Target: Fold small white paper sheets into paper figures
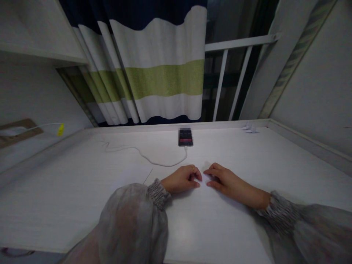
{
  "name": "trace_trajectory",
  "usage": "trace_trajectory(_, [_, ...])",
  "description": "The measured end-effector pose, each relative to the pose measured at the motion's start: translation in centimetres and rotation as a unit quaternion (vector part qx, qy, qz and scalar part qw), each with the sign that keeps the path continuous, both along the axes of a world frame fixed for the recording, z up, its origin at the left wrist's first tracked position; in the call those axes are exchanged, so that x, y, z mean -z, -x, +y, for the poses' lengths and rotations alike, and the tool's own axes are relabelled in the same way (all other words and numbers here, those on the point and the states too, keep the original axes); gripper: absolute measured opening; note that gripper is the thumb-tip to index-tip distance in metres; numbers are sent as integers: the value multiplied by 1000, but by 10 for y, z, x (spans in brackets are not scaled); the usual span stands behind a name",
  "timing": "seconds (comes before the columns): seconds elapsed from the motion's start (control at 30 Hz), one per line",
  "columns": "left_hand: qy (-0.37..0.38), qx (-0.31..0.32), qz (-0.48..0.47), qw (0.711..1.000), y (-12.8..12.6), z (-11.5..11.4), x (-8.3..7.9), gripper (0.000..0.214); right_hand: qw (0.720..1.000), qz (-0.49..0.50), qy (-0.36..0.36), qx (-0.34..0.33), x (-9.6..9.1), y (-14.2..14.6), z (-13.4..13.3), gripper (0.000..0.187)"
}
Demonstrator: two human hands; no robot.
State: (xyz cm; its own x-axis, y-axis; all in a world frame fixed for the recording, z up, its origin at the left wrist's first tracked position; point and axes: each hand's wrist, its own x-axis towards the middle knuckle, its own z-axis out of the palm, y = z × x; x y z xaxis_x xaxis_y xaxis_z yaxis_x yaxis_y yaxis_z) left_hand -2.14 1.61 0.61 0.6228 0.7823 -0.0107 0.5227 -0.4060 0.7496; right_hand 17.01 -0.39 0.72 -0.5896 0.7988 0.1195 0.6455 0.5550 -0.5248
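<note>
Between my two hands, low over the white desk, is a small piece of white paper; it blends with the desk, so its folds and exact shape are unclear. My left hand has curled fingers and a thumb at the paper's left side, with a ring on one finger. From the right, my right hand holds the paper's other side with bent fingers and thumb. Beyond the hands, a phone with a blurred screen lies at the back of the desk, plugged into a white cable.
Several folded white paper pieces stand at the back right. Near my left sleeve lie a pale sheet and a thin dark stick-like thing. A striped curtain hangs behind. A yellow tag hangs on a cord at left.
</note>
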Motion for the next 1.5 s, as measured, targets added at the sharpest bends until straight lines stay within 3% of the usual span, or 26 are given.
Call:
trace_trajectory(0.2, [-100, -7, -1, 995, -1, -4, 6, 15, 999, -31, -10, 36, 3, -5, -2, 22])
trace_trajectory(0.33, [-197, -42, 46, 978, -3, -9, 9, 17, 997, -37, -2, 68, 4, -4, -5, 28])
trace_trajectory(0.47, [-243, -62, 83, 965, -6, -15, 5, 16, 993, -44, 13, 106, 4, -4, -10, 26])
trace_trajectory(0.67, [-310, 20, 142, 940, -13, -33, 1, 24, 991, -31, 5, 128, 9, -5, -10, 25])
trace_trajectory(0.9, [-359, 37, 201, 911, -20, -42, 9, 24, 992, -21, 12, 124, 11, -7, -6, 21])
trace_trajectory(1.27, [-378, 74, 266, 884, -19, -47, 8, 36, 996, 27, 27, 81, 10, -17, -3, 7])
trace_trajectory(1.5, [-373, 42, 278, 884, -22, -51, 10, 37, 999, 16, -36, -30, 5, -20, -7, 15])
